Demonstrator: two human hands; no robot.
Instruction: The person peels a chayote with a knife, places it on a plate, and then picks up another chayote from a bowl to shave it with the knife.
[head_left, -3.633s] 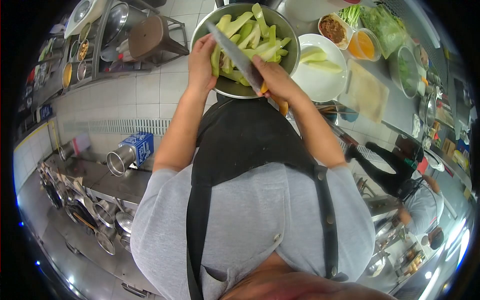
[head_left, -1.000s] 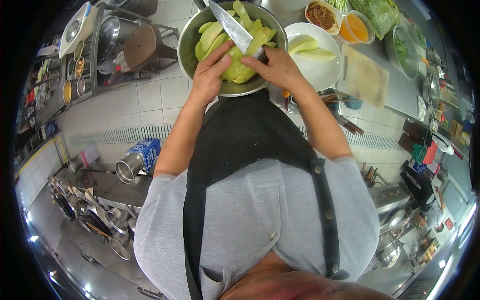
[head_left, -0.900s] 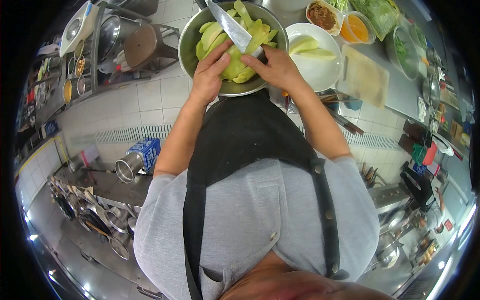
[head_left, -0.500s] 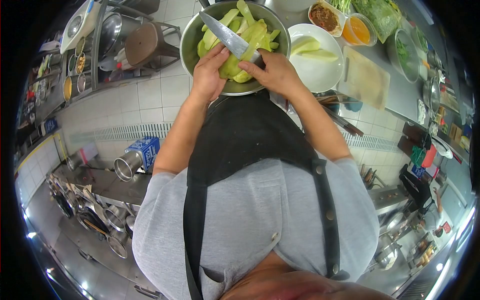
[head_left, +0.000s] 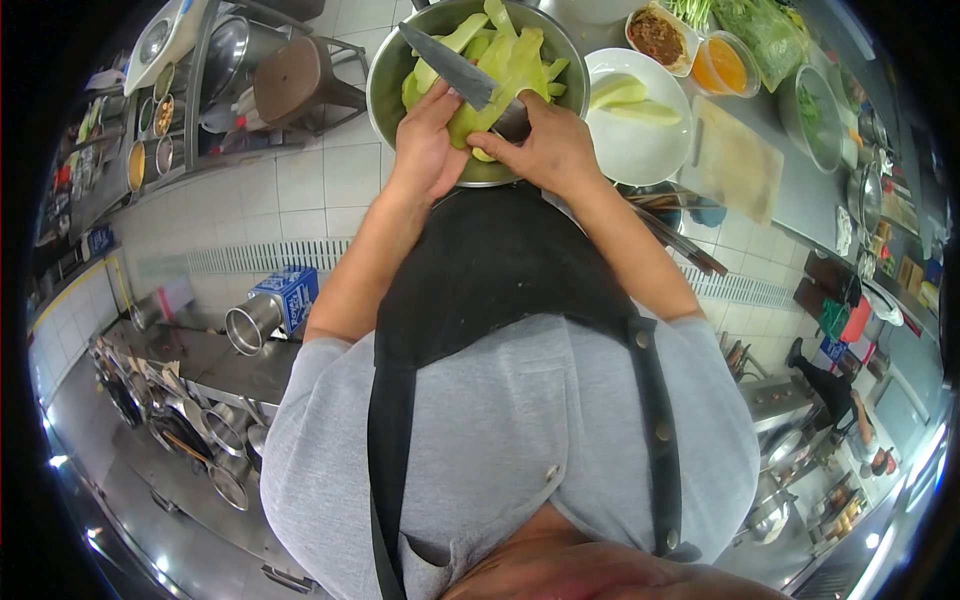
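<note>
Over a large metal bowl (head_left: 378, 100) heaped with pale green slices (head_left: 465, 40), my two hands meet. My right hand (head_left: 545, 140) is wrapped round the rear of a broad knife (head_left: 450, 68), whose blade points up and left. A green piece (head_left: 515, 75) lies across the blade, near my right fingers. My left hand (head_left: 430, 140) is closed at the lower side of the blade, with its fingers round a green piece partly hidden by the knife. Right of the bowl, a white plate (head_left: 640, 155) holds two pale green wedges (head_left: 620, 92).
A cutting board (head_left: 740, 165) lies right of the plate. Behind are a tub of orange liquid (head_left: 722, 65), a container of brown paste (head_left: 657, 35) and bagged greens (head_left: 765, 40). A brown stool (head_left: 295, 85) stands left. Another person (head_left: 865, 430) is at far right.
My left hand has opened its palm slightly upward beside the blade. The green piece at the knife has shifted and spread. The distant person has moved a little.
</note>
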